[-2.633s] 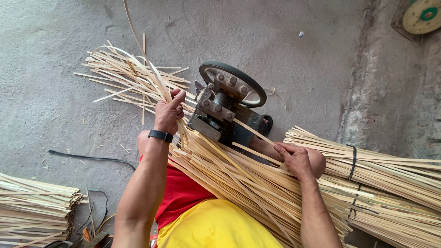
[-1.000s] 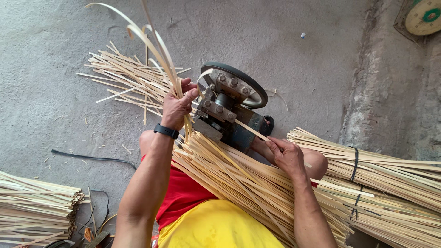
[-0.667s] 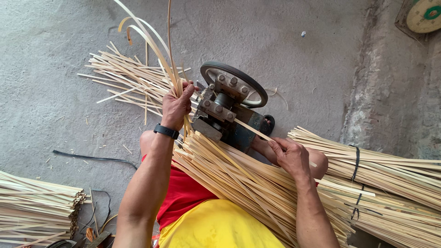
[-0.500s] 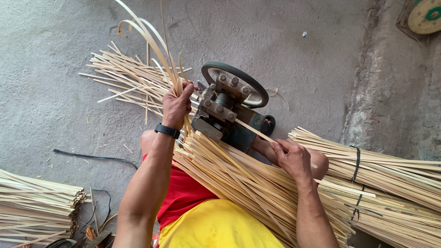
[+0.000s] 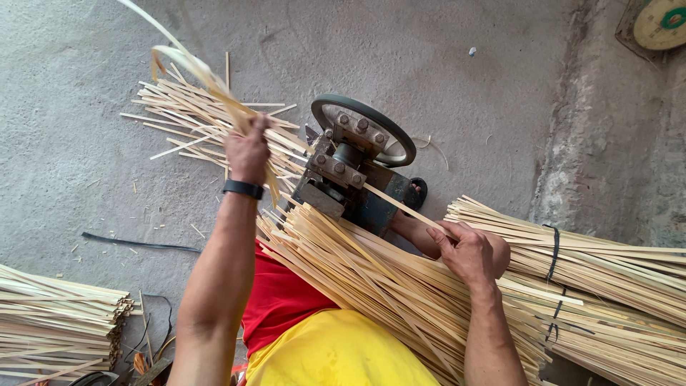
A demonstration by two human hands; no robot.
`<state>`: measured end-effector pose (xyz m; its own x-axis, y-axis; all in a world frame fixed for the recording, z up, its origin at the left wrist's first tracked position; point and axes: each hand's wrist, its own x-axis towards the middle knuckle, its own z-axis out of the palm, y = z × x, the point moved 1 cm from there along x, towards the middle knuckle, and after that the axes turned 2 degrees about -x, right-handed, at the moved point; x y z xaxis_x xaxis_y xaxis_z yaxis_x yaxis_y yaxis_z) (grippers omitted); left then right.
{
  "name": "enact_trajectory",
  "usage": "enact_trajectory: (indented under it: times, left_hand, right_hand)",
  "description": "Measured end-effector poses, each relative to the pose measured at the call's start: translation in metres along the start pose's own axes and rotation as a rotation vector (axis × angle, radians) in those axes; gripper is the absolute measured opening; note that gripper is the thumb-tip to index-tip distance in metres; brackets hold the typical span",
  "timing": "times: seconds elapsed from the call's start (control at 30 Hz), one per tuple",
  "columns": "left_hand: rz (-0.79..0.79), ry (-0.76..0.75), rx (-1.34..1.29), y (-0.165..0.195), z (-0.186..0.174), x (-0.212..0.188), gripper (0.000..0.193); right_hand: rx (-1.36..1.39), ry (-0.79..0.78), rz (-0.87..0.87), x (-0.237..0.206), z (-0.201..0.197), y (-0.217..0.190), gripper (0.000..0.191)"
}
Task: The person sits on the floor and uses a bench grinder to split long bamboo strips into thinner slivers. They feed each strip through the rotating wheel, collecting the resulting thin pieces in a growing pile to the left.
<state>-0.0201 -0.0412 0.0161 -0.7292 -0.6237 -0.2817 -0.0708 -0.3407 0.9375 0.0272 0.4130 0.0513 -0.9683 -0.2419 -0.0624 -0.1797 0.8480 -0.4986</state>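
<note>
My left hand point(image 5: 248, 151), with a black band on its wrist, grips a few thin split bamboo strips point(image 5: 187, 63) that bend up and to the left. It hovers over a loose pile of split strips point(image 5: 187, 121) on the concrete floor. My right hand point(image 5: 468, 250) pinches one bamboo slat point(image 5: 397, 202) whose far end sits in a small metal machine with a round wheel point(image 5: 363, 129). A big heap of slats point(image 5: 371, 286) lies across my lap between both arms.
A tied bundle of bamboo slats point(image 5: 607, 264) lies at the right beside a rough wall. Another stack of slats point(image 5: 53, 322) sits at the lower left. A black strap point(image 5: 136, 243) lies on the floor. A round disc point(image 5: 661, 21) shows top right.
My left hand has swung left, away from the machine, carrying the thin strips out over the loose pile. My right hand stays at the slat feeding the machine.
</note>
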Motion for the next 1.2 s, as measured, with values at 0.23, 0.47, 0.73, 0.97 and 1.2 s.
enact_trajectory:
  times: [0.23,0.47,0.73,0.97,1.2]
  left_hand:
    - [0.115,-0.041,0.151,0.004,-0.008,0.02,0.016]
    - [0.046,0.004,0.139,0.031,-0.012,0.041,0.015]
    - [0.042,0.118,0.101,0.049,-0.008,0.067,0.007]
    - [0.087,0.317,0.011,0.13,-0.09,0.094,0.016]
    - [0.208,0.309,-0.209,0.142,-0.173,0.076,0.006]
  right_hand:
    - [0.044,0.051,-0.089,-0.006,0.002,0.013,0.041]
    - [0.234,0.071,-0.014,-0.012,0.004,0.019,0.04]
    - [0.314,-0.041,0.184,-0.025,0.008,0.019,0.04]
    - [0.343,-0.147,0.075,-0.027,0.021,0.001,0.034]
    - [0.209,-0.281,0.113,-0.021,0.03,-0.021,0.016]
